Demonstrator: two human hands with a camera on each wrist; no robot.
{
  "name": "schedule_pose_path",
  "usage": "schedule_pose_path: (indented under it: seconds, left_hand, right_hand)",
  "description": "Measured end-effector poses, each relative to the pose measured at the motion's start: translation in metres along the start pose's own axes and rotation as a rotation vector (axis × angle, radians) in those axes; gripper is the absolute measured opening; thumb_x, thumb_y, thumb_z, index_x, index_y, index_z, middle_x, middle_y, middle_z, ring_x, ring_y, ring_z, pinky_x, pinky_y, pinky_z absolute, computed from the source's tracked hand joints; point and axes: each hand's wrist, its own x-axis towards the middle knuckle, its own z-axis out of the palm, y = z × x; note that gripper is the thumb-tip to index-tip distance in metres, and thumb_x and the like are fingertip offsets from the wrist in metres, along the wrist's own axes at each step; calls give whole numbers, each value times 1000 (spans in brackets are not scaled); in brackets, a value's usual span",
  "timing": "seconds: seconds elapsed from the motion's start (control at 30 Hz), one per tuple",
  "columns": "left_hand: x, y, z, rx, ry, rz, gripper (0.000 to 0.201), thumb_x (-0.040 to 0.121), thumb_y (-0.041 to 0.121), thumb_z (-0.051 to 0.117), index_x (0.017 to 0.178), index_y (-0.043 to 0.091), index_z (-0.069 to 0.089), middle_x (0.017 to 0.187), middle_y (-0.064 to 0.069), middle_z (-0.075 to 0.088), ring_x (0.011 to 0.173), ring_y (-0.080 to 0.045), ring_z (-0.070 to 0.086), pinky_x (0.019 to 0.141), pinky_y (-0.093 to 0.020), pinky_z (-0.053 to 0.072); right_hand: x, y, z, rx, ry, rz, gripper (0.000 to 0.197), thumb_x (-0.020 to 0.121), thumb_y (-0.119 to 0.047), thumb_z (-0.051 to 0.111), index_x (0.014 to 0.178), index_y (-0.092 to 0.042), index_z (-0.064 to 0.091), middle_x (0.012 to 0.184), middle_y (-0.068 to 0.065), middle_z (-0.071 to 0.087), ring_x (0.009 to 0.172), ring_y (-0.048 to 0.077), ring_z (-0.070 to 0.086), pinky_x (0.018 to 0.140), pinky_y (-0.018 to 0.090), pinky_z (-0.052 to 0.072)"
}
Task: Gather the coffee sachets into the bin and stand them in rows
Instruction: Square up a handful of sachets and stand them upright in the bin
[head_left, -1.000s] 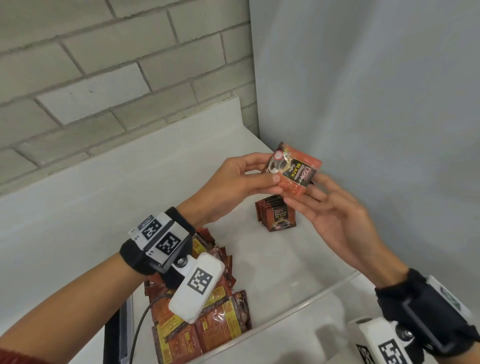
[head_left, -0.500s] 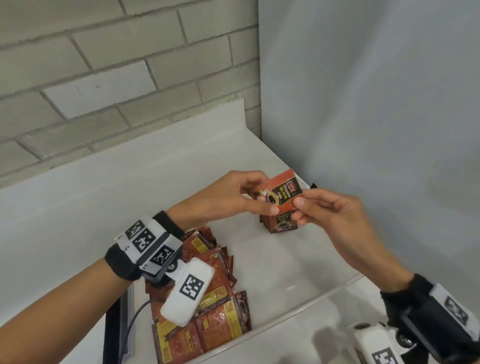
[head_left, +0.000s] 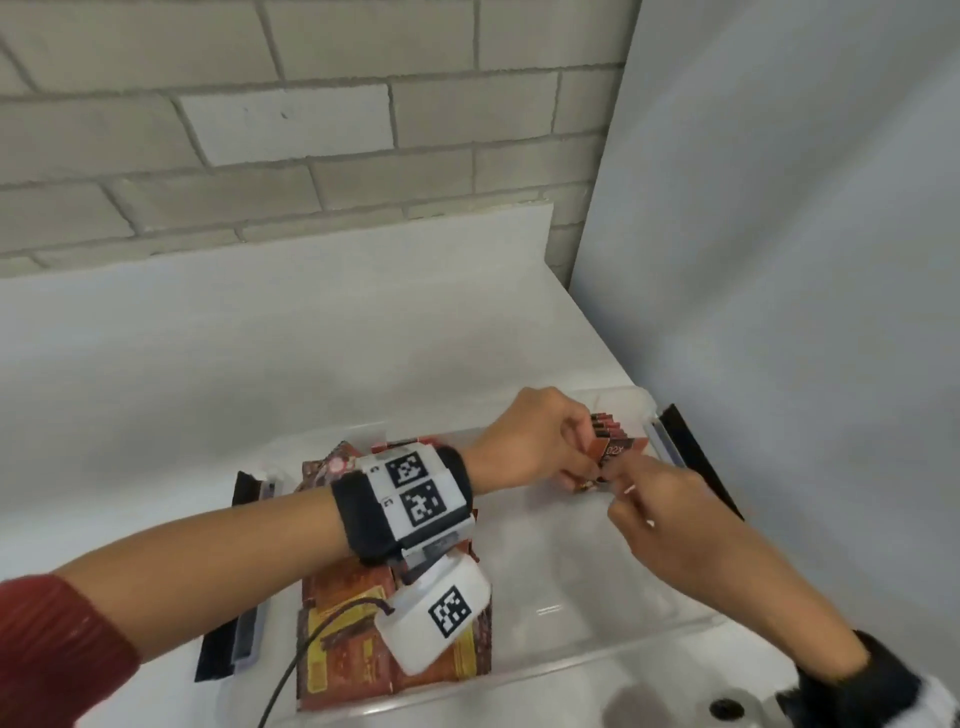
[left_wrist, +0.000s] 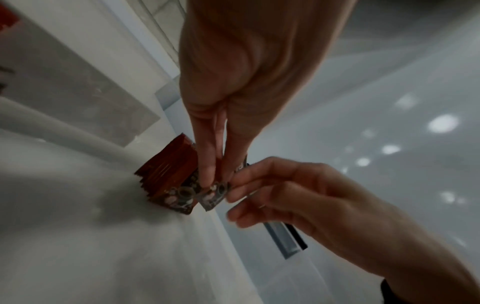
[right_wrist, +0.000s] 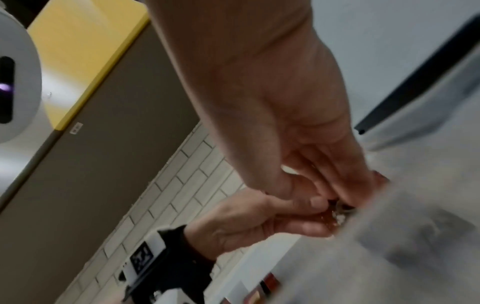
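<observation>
At the far right corner of the clear plastic bin (head_left: 545, 670), my left hand (head_left: 524, 441) and right hand (head_left: 654, 506) both pinch one red coffee sachet (left_wrist: 214, 194) beside the standing sachet row (left_wrist: 168, 174); a clumsy push could topple it.

Both hands (head_left: 597, 470) low, fingertips pinched together, wrists apart.

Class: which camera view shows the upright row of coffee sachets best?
The left wrist view: the upright row of coffee sachets shows edges and printed face. The head view shows it small, partly behind the left hand. The right wrist view is blurred.
</observation>
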Motion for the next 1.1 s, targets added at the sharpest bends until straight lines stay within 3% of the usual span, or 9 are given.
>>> schedule_pose_path:
  seconds: [0.2, 0.4, 0.5, 0.57, 0.63, 0.73, 0.83, 0.97, 1.1]
  left_hand:
    - [4, -13, 2, 166, -10, -35, 20, 79, 14, 76, 95, 2, 75, 92, -14, 73, 82, -23, 67, 76, -26, 50]
    - [2, -13, -8, 318, 77, -87, 32, 90, 27, 65, 87, -4, 71, 69, -8, 62, 62, -19, 56, 66, -34, 50]
    - [0, -17, -12, 336, 8, -158, 24, 96, 21, 54, 85, 1, 61, 75, -11, 56, 72, -20, 53, 65, -30, 43]
    - [-1, -22, -11, 250, -73, -258, 13, 95, 14, 50, 102, 5, 56, 97, -13, 53, 90, -19, 50, 79, -29, 44]
    - [-2, -25, -6, 109, -135, -345, 31, 94, 4, 47, 124, 2, 52, 107, -10, 48, 99, -16, 45, 93, -31, 44]
    - [-3, -22, 3, -36, -153, -379, 26, 90, -5, 43, 111, 4, 56, 102, -7, 43, 96, -16, 42, 83, -25, 37]
    - [-1, -22, 6, -34, -147, -416, 44, 87, -7, 43, 131, -4, 49, 110, -9, 45, 103, -18, 41, 87, -26, 35]
    - [2, -21, 9, -109, -157, -438, 48, 85, -10, 41, 132, -2, 49, 119, -13, 51, 108, -19, 43, 92, -27, 39]
    - [3, -20, 12, -154, -103, -473, 32, 85, -11, 41, 114, -5, 53, 97, -9, 47, 94, -18, 44, 88, -29, 40]
  right_hand:
    - [19, 6, 14, -73, -145, 168, 27, 98, -14, 38, 123, -14, 48, 116, 6, 54, 95, 18, 51, 78, 24, 39]
    - [23, 6, 19, -80, -154, 173, 25, 100, -17, 40, 123, -13, 49, 119, 3, 54, 94, 14, 51, 77, 21, 37]
    - [24, 10, 22, -67, -175, 201, 29, 101, -20, 40, 129, -14, 46, 119, 4, 55, 96, 14, 53, 78, 20, 38]
    - [24, 11, 23, -46, -180, 225, 30, 101, -20, 40, 130, -14, 43, 115, 4, 56, 93, 14, 54, 73, 19, 39]
    - [24, 11, 24, -29, -190, 230, 30, 101, -20, 40, 131, -13, 41, 111, 5, 56, 86, 12, 53, 62, 14, 38]
    - [23, 11, 25, -17, -193, 227, 31, 101, -20, 40, 132, -13, 39, 111, 6, 57, 87, 13, 54, 61, 14, 37]
    - [22, 12, 24, -7, -188, 229, 29, 101, -20, 40, 130, -14, 41, 112, 5, 57, 92, 14, 57, 74, 20, 43]
    - [22, 12, 24, -2, -184, 222, 30, 101, -20, 40, 131, -13, 40, 111, 6, 57, 91, 15, 57, 73, 20, 42]
    - [22, 12, 24, 2, -172, 230, 29, 102, -21, 40, 130, -13, 41, 111, 6, 57, 90, 14, 57, 73, 20, 43]
